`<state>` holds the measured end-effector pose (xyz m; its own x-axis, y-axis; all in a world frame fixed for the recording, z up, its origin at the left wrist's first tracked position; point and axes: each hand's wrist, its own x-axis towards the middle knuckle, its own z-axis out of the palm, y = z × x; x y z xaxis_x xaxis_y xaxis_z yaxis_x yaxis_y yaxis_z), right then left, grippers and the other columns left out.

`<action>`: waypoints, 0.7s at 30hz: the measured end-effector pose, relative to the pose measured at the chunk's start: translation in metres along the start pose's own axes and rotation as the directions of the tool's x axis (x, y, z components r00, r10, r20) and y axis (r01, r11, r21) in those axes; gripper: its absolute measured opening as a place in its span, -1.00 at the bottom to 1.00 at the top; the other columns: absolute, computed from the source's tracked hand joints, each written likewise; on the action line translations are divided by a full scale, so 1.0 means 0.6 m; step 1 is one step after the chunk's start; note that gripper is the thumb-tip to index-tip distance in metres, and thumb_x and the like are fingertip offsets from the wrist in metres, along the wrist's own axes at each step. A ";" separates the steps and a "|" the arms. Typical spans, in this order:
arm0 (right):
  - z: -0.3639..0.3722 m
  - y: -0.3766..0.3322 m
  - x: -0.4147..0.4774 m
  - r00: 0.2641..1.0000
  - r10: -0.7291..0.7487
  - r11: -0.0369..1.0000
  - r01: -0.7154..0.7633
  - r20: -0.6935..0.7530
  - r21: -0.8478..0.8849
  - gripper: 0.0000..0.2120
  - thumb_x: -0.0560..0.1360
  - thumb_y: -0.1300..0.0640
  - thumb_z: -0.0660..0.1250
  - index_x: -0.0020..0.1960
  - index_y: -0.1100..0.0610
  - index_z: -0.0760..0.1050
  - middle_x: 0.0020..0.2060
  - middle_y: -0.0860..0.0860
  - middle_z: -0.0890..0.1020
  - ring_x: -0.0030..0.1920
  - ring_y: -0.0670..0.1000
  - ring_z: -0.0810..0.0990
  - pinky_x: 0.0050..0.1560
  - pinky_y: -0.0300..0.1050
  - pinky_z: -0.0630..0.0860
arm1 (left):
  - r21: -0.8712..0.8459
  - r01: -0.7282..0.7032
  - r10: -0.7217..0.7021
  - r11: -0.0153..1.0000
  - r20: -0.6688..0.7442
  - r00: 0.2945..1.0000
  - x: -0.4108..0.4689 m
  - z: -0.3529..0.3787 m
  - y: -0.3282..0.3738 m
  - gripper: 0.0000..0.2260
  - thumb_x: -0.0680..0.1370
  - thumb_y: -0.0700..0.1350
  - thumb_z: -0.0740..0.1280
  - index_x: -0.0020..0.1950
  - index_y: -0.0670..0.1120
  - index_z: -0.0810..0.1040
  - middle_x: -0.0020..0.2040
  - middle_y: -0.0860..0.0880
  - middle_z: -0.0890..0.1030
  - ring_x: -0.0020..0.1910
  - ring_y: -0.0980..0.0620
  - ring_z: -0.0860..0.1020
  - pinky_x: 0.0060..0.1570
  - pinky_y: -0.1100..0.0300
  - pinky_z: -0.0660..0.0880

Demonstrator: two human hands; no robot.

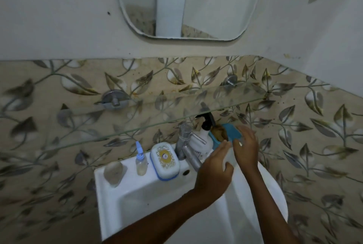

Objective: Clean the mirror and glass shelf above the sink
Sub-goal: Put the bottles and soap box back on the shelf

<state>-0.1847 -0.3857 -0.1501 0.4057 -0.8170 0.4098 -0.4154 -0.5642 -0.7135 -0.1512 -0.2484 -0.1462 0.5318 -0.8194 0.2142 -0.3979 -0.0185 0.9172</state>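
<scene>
Both hands are over the right half of the sink basin [137, 200], close together with palms facing. The left hand [214, 171] has its fingers loosely spread and holds nothing visible. The right hand [246, 145] is likewise open, fingers extended; its fingertips are blurred, so whether they touch anything cannot be told. Just beyond the right hand's fingertips sits a blue soap dish [229, 133] with a brown item in it, beside a white pump bottle [202, 137] and the tap [186, 145]. Left of the hands, on the sink rim, stand a white soap case [164, 158], a small clear bottle [141, 162] and a stone [114, 173].

The glass shelf [176, 110] lies above and beyond both hands, its long axis running left to right, tilted upward to the right in this view; it carries nothing visible. The right hand is nearer to it. The mirror [186, 4] hangs higher, well apart. Neither hand holds a cloth, so wiping has probably not begun.
</scene>
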 end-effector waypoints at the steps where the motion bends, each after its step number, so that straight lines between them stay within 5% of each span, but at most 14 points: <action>1: -0.001 -0.019 -0.019 0.999 -0.034 0.999 0.035 0.013 -0.035 -0.59 0.43 0.45 0.24 0.27 0.32 0.45 0.26 0.26 0.50 0.28 0.29 0.41 0.33 0.16 0.32 | -0.012 -0.006 0.006 1.000 -0.035 0.999 -0.020 -0.021 0.004 -0.52 0.53 -0.27 0.18 0.45 -0.04 0.27 0.46 0.02 0.32 0.43 0.14 0.26 0.43 0.24 0.20; 5: 0.013 -0.106 -0.115 0.988 -0.148 0.988 0.150 0.045 -0.041 -0.62 0.43 0.41 0.27 0.23 0.24 0.51 0.26 0.20 0.52 0.26 0.25 0.43 0.25 0.15 0.34 | 0.057 -0.045 0.055 0.997 -0.185 0.981 -0.104 -0.127 -0.014 -0.61 0.51 -0.31 0.23 0.30 -0.03 0.46 0.28 0.10 0.47 0.30 0.15 0.42 0.27 0.39 0.33; 8: 0.043 -0.158 -0.173 0.970 -0.232 0.972 0.233 0.077 -0.003 -0.69 0.38 0.35 0.22 0.10 0.29 0.56 0.11 0.23 0.60 0.12 0.29 0.51 0.13 0.17 0.42 | 0.099 0.048 -0.010 0.994 -0.350 0.937 -0.150 -0.208 -0.058 -0.64 0.43 -0.42 0.28 0.18 -0.15 0.54 0.22 -0.04 0.55 0.26 -0.04 0.48 0.33 0.16 0.34; 12: 0.104 -0.190 -0.231 0.958 -0.231 0.963 0.200 0.170 0.180 -0.72 0.37 0.46 0.21 0.04 0.37 0.56 0.01 0.28 0.62 0.09 0.29 0.54 0.17 0.13 0.45 | 0.310 0.246 -0.042 0.919 -0.543 0.839 -0.198 -0.299 -0.138 -0.54 0.33 -0.40 0.39 0.22 -0.17 0.52 0.25 -0.11 0.53 0.25 -0.18 0.46 0.30 0.17 0.21; 17: 0.178 -0.190 -0.246 0.923 -0.040 0.978 -0.043 0.383 0.206 -0.59 0.45 0.44 0.23 0.29 0.30 0.42 0.27 0.18 0.50 0.26 0.18 0.47 0.29 -0.03 0.38 | 0.130 0.445 -0.346 0.886 -0.456 0.820 -0.184 -0.348 -0.201 -0.27 0.35 -0.17 0.51 0.44 -0.12 0.24 0.39 -0.13 0.40 0.38 -0.13 0.33 0.38 -0.01 0.24; 21: 0.218 -0.186 -0.235 0.865 0.022 0.985 -0.104 0.501 0.137 -0.44 0.45 0.37 0.31 0.42 0.25 0.26 0.40 0.16 0.37 0.41 0.13 0.33 0.43 0.01 0.26 | 0.093 0.459 -0.381 0.883 -0.427 0.820 -0.154 -0.352 -0.219 -0.43 0.34 -0.19 0.51 0.32 -0.09 0.43 0.21 -0.11 0.58 0.23 -0.11 0.49 0.29 -0.13 0.34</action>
<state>-0.0892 -0.1923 -0.2026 0.7495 -0.6598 0.0544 -0.3403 -0.4545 -0.8232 0.0100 -0.0494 -0.2158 0.9069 -0.4202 -0.0309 -0.1768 -0.4461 0.8773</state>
